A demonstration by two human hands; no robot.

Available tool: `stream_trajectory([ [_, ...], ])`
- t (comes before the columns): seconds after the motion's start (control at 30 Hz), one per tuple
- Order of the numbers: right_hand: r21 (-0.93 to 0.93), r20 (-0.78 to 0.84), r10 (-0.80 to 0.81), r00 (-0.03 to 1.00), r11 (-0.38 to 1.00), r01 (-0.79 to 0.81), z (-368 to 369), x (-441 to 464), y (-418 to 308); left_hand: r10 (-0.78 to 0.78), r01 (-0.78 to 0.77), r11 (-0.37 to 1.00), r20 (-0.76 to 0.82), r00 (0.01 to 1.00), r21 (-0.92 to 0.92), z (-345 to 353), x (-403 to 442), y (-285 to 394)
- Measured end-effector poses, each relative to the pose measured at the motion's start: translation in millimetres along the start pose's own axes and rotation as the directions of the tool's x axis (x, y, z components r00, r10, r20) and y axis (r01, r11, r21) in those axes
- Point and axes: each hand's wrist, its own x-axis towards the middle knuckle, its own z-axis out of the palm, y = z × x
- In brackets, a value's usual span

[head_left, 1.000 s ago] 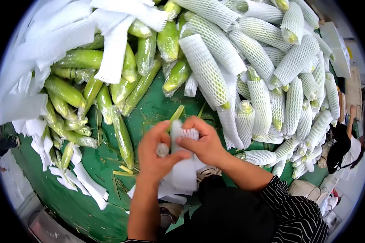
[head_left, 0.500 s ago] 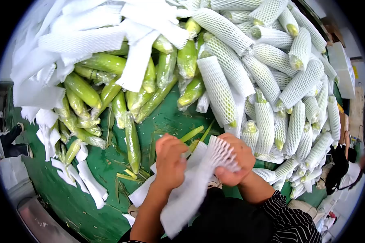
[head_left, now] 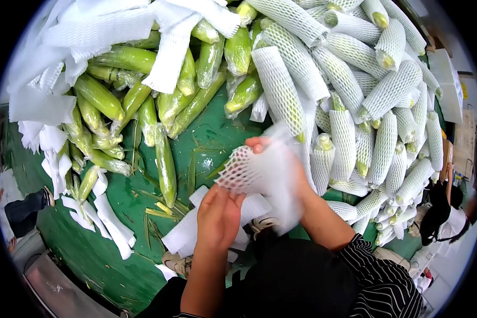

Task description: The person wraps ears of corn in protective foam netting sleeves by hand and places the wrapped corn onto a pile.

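Observation:
A white foam net sleeve is stretched between my two hands, its mesh spread and its right part blurred by motion. My left hand pinches the lower left edge of the mesh. My right hand grips the sleeve's other side, partly hidden behind the white foam, with fingertips showing above. Below lie more flat foam sleeves at the table edge. Ahead on the left is a heap of film-wrapped green cobs that look like corn in husk.
Cobs in foam nets are piled at the right. Loose white sleeves cover the far left heap. Leaf scraps litter the green table. Another person is at the right edge, and a person's leg shows at the left.
The foam sleeve has swung up and right, and its mesh is spread wider. My right hand has risen and turned; my left hand has turned with its palm more visible. The view has shifted slightly.

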Motion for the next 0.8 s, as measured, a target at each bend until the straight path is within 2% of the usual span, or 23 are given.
stream_trajectory([
  [0.07,-0.033,0.076,0.002,0.997,0.999,0.0,-12.2,12.6,19.5,0.045,-0.004,0.927,0.1,0.994,-0.375,-35.8,3.5,-16.6],
  [0.1,-0.002,0.094,0.054,0.994,0.999,-0.055,-18.3,19.8,31.7,0.036,-0.007,0.938,0.079,0.996,-0.346,-37.5,9.4,-19.3],
  [0.2,0.001,0.074,0.065,0.995,0.998,-0.065,-36.1,45.2,74.3,0.031,-0.051,0.94,-0.065,0.997,-0.336,-56.5,19.3,-28.6],
  [0.23,-0.15,0.036,0.014,0.999,0.989,-0.008,-48.1,59.8,95.4,0.006,-0.051,0.968,-0.183,0.983,-0.244,-77.2,23.5,-43.0],
  [0.27,-0.308,0.065,-0.014,0.998,0.951,0.033,-62.9,70.9,115.0,-0.005,-0.042,0.988,-0.299,0.954,-0.151,-109.9,29.4,-65.7],
  [0.33,-0.587,0.146,-0.066,0.987,0.798,0.14,-81.0,80.8,144.3,0.014,0.006,0.999,-0.512,0.859,0.038,-152.4,37.0,-92.5],
  [0.37,-0.642,0.151,-0.067,0.986,0.752,0.149,-77.6,75.1,144.1,0.277,-0.074,0.911,-0.47,0.838,0.405,-148.4,39.9,-93.2],
  [0.4,-0.464,0.142,0.023,0.99,0.885,0.046,-70.3,72.8,129.9,0.497,-0.129,0.69,-0.337,0.799,0.712,-139.6,41.8,-94.4],
  [0.43,-0.254,0.137,0.122,0.983,0.963,-0.084,-63.1,58.9,116.7,0.636,-0.14,0.372,-0.142,0.758,0.918,-129.9,34.0,-93.2],
  [0.47,-0.033,0.155,0.225,0.962,0.974,-0.222,-62.9,47.3,112.5,0.613,-0.106,0.027,0.067,0.788,0.994,-100.7,28.8,-61.9],
  [0.5,0.047,0.163,0.229,0.96,0.97,-0.24,-75.4,46.7,114.9,0.618,-0.225,-0.055,0.21,0.757,0.973,-71.0,30.4,-43.3],
  [0.53,0.229,0.23,0.209,0.95,0.937,-0.262,-77.8,45.9,108.7,0.609,-0.337,-0.139,0.349,0.712,0.931,-47.7,33.3,-27.0],
  [0.57,0.443,0.441,0.021,0.897,0.864,-0.238,-68.8,43.3,83.5,0.652,-0.335,-0.112,0.323,0.686,0.936,-33.9,40.1,-9.0],
  [0.6,0.573,0.432,-0.177,0.884,0.811,-0.117,-45.2,32.8,37.3,0.69,-0.333,-0.083,0.295,0.661,0.939,-30.5,50.7,9.4],
  [0.63,0.694,0.384,-0.363,0.849,0.72,-0.006,-32.8,27.4,-2.1,0.79,-0.256,0.005,0.153,0.593,0.967,-36.6,71.0,31.1],
  [0.67,0.695,0.444,-0.51,0.737,0.715,0.076,-30.6,27.5,-38.0,0.859,-0.188,0.106,0.005,0.511,0.977,-47.1,87.9,56.0],
  [0.7,0.712,0.487,-0.637,0.598,0.686,0.151,-28.4,28.2,-74.2,0.85,0.015,-0.002,-0.007,0.527,1.0,-83.8,105.6,74.2],
  [0.73,0.396,0.454,-0.569,0.686,0.818,0.417,-30.9,30.6,-73.4,0.84,0.205,-0.122,-0.009,0.542,0.971,-112.8,121.6,82.4],
  [0.77,-0.009,0.38,-0.524,0.762,0.822,0.57,-35.0,39.0,-67.2,0.791,0.255,-0.136,-0.05,0.61,0.957,-108.4,124.9,82.8],
  [0.8,-0.374,0.369,-0.5,0.783,0.691,0.618,-35.7,47.0,-45.8,0.74,0.308,-0.153,-0.098,0.665,0.939,-105.3,123.8,82.3],
])
